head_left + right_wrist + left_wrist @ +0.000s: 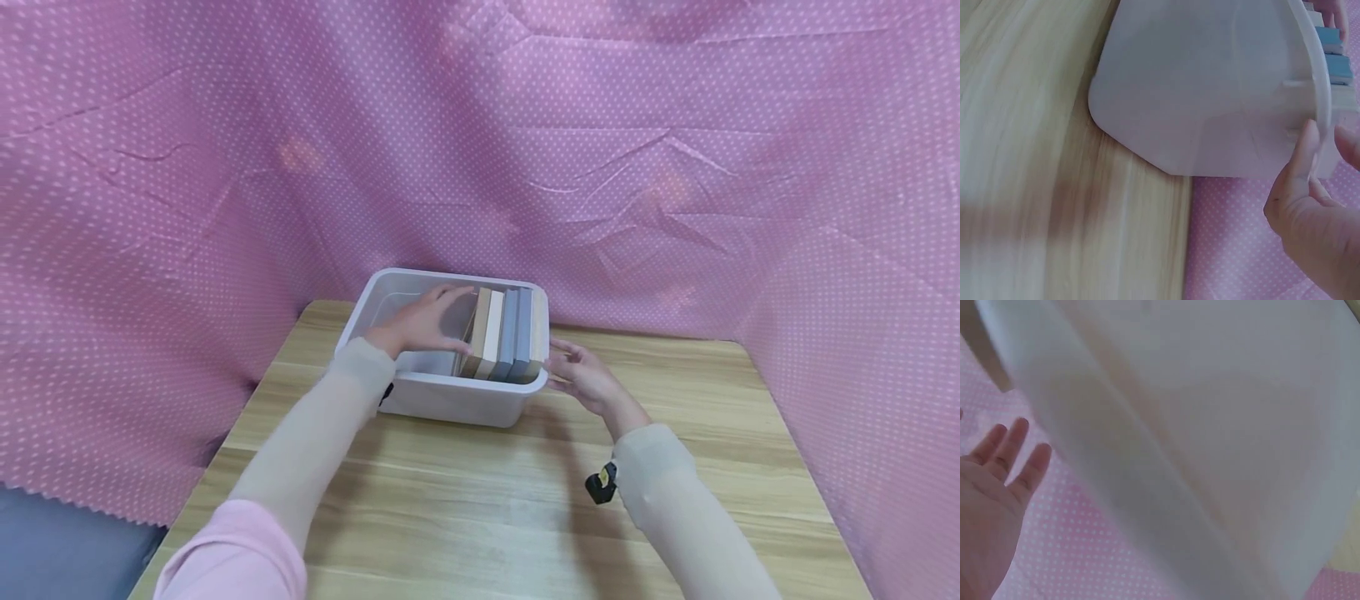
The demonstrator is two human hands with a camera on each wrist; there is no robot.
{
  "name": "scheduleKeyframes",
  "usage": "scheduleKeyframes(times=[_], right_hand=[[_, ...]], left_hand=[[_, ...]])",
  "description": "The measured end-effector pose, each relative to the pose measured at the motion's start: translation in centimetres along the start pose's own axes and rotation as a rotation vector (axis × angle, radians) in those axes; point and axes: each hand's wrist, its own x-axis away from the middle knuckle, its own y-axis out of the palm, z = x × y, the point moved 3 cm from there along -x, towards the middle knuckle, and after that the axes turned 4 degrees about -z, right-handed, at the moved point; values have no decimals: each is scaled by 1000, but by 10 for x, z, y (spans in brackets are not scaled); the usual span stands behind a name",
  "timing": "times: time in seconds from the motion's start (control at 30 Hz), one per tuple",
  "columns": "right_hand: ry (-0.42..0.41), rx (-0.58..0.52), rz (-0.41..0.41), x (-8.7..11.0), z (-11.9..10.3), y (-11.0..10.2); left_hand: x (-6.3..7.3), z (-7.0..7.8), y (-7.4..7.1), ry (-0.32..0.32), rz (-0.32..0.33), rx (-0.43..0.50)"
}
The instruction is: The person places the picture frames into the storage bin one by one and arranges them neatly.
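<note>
A light grey plastic bin [450, 404] stands at the back of the table, with several books in a row along its right side. From left to right show a tan book [482, 325], a white one [492, 325], two blue-grey ones [508, 333] and a cream one [537, 325]. My left hand [420, 323] reaches over the bin, fingers and thumb spread apart beside the tan book. Its fingers appear straight in the left wrist view. My right hand [588, 379] is at the bin's right rim, fingers extended, with a fingertip against the outer wall in the right wrist view.
The bin rests on a wood-grain table [480, 500]. A pink dotted cloth [480, 167] hangs behind and on both sides, close to the table's back edge. Small black devices are strapped at both wrists.
</note>
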Motion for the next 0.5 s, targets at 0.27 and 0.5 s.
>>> scheduleKeyframes(times=[0.27,0.5], right_hand=[[-19,143,34,11,-23,-9],[-92,590,120,26,-56,-15]], left_hand=[[18,3,-14,-104,75,12],[39,14,-22,-167,154,-58]])
